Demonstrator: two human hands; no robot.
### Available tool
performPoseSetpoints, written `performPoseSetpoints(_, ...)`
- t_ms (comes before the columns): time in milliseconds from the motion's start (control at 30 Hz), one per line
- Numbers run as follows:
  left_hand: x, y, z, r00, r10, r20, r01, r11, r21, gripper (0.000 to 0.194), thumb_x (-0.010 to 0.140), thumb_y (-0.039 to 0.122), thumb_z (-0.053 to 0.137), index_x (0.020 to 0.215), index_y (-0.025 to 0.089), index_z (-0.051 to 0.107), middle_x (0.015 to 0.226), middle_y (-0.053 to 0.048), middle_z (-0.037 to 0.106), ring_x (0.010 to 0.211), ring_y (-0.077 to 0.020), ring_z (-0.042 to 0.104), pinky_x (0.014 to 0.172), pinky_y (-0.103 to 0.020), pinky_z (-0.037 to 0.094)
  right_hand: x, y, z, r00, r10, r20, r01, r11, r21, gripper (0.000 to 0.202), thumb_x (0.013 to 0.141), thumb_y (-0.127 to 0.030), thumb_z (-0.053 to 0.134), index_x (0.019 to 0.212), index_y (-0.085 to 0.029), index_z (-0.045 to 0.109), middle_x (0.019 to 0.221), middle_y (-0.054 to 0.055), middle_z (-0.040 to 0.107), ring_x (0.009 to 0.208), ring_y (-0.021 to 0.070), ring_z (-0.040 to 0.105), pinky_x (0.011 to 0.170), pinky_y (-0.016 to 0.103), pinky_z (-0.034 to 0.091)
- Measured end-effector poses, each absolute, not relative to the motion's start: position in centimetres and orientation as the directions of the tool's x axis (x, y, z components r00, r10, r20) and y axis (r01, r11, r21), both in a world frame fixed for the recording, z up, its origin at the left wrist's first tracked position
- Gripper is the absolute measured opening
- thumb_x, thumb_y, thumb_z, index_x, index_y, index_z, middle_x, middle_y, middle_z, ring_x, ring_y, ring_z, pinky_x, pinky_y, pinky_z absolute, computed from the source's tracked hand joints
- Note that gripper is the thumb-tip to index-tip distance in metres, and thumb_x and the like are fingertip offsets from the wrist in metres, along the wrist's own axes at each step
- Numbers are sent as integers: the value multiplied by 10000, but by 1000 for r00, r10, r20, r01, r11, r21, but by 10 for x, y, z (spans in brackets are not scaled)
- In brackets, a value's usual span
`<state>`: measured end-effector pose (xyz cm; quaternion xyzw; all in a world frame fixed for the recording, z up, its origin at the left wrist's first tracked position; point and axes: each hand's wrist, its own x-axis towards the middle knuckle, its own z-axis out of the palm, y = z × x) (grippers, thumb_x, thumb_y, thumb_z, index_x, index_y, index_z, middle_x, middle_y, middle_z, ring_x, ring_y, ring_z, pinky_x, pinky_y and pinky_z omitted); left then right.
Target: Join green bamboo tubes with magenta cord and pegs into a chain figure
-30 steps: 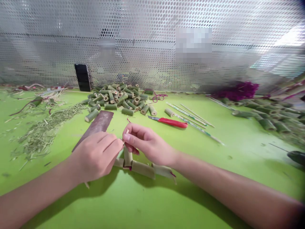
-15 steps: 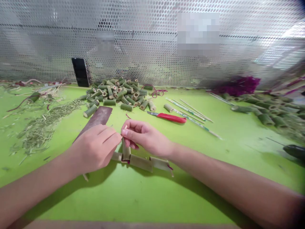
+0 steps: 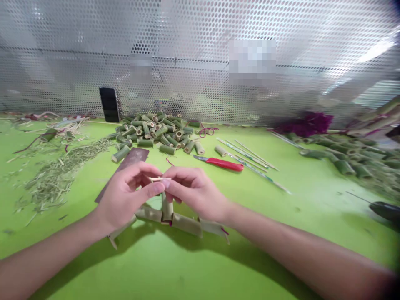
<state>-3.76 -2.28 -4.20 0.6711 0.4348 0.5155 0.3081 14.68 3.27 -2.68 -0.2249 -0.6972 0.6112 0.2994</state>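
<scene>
In the head view my left hand and my right hand meet at the middle, fingertips touching. Both pinch a short thin pale stick, which lies level between them. Below the fingers stands a short piece of bamboo, its top end hidden by my fingers. It joins a row of bamboo pieces strung together, with purple cord showing at the joint and at the right end. The left part of the row is partly covered by my left hand. A dark flat board lies just behind my left hand.
A red-handled knife lies beyond my right hand, near thin sticks. Cut bamboo pieces are heaped at the back, with a phone upright beside them. Shavings lie left; more bamboo and a dark-handled pointed tool lie right.
My left hand has turned so its thumb and fingers now show. The pale stick has gone from upright to level between both hands. The view has tilted slightly upward.
</scene>
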Motion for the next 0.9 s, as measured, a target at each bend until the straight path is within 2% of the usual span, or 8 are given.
performPoseSetpoints(100, -33, -22, -38, 32, 926, 376, 134, -376, 917, 88, 973, 281, 648, 953, 204, 686, 872, -52, 765, 770, -197, 755, 653, -341, 663, 151, 31, -21, -727, 661, 187, 22, 295, -955, 289, 940, -437, 636, 889, -158, 689, 687, -14, 606, 600, 109, 530, 545, 250, 416)
performPoseSetpoints(200, -31, -18, -23, 79, 946, 315, 181, -324, 928, 149, 992, 332, 607, 957, 215, 693, 981, -67, 766, 880, -217, 750, 751, -388, 657, 179, 45, -17, -769, 613, 182, 208, 509, -835, 279, 957, -427, 609, 1004, -173, 713, 753, 11, 682, 637, 132, 589, 572, 268, 449)
performPoseSetpoints(267, -27, -14, -11, 161, 973, 165, 317, -209, 925, 191, 973, 393, 628, 957, 219, 704, 996, -53, 763, 916, -221, 738, 815, -389, 632, 212, 64, -17, -715, 677, 175, 409, 607, -681, 330, 987, -458, 539, 1013, -183, 720, 853, 50, 726, 692, 164, 635, 588, 292, 471)
performPoseSetpoints(367, -8, -4, 0, 309, 943, -124, 575, -81, 814, 260, 974, 460, 592, 1059, 252, 722, 1003, -30, 774, 869, -230, 733, 761, -361, 596, 266, 95, -25, -520, 839, 161, 782, 543, -306, 341, 1008, -421, 469, 1021, -187, 716, 954, 96, 741, 806, 235, 662, 709, 378, 507)
performPoseSetpoints(467, 23, 15, -1, 502, 844, -189, 711, -278, 646, 310, 1018, 369, 486, 1234, 297, 696, 1179, -29, 755, 941, -238, 720, 752, -339, 551, 300, 116, -37, -493, 859, 141, 857, 507, -89, 387, 1029, -440, 425, 1111, -176, 695, 1173, 147, 712, 1024, 298, 660, 860, 451, 522)
performPoseSetpoints(533, 46, 30, -4, 625, 765, -159, 707, -467, 531, 337, 1009, 276, 479, 1274, 280, 687, 1288, -43, 711, 1050, -238, 689, 822, -330, 522, 306, 123, -45, -532, 838, 121, 840, 540, -48, 428, 1041, -458, 404, 1215, -166, 665, 1273, 168, 677, 1109, 309, 643, 935, 467, 514)
performPoseSetpoints(733, 82, 64, -14, 768, 612, -187, 630, -673, 386, 189, 916, 179, 607, 1011, 207, 768, 1032, -51, 752, 921, -213, 679, 741, -296, 478, 298, 129, -59, -578, 809, 110, 811, 584, -39, 426, 1056, -413, 387, 1312, -161, 616, 1469, 169, 556, 1236, 310, 595, 1015, 439, 477)
performPoseSetpoints(900, 75, 70, -25, 799, 573, -180, 590, -694, 413, 200, 922, 140, 629, 895, 238, 801, 1079, -24, 731, 1039, -212, 646, 884, -313, 464, 319, 124, -50, -488, 857, 166, 854, 508, -113, 441, 1073, -373, 266, 1305, -161, 575, 1093, 141, 717, 886, 260, 683, 735, 362, 500)
